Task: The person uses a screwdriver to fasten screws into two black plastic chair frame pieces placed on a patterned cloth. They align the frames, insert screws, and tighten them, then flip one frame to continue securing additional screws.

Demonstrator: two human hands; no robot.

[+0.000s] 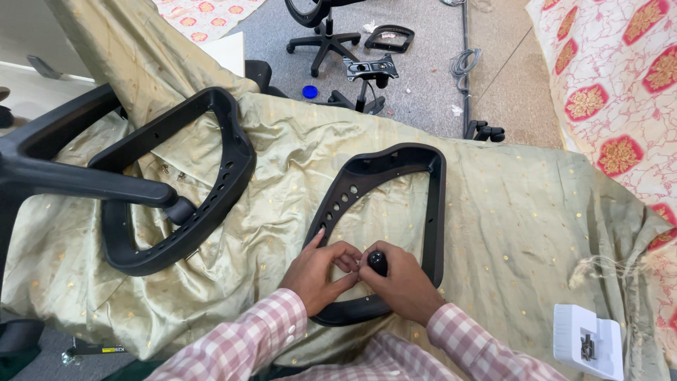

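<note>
the right hand [403,282] is closing tight around the rounded black handle of a small tool [377,262], pressing it down at the near end of a black plastic chair armrest frame [384,212] that is lying flat on a pale green silky cloth [508,212]. the left hand [319,271] is resting against the frame's inner edge just beside the tool, fingers curled loosely, index finger pointing up along the row of holes; whether it is pinching anything is unclear. a second black armrest frame [176,183] is lying to the left, under a black chair base leg [84,176]. a white plastic tray of screws [589,341] is sitting near the right edge.
</note>
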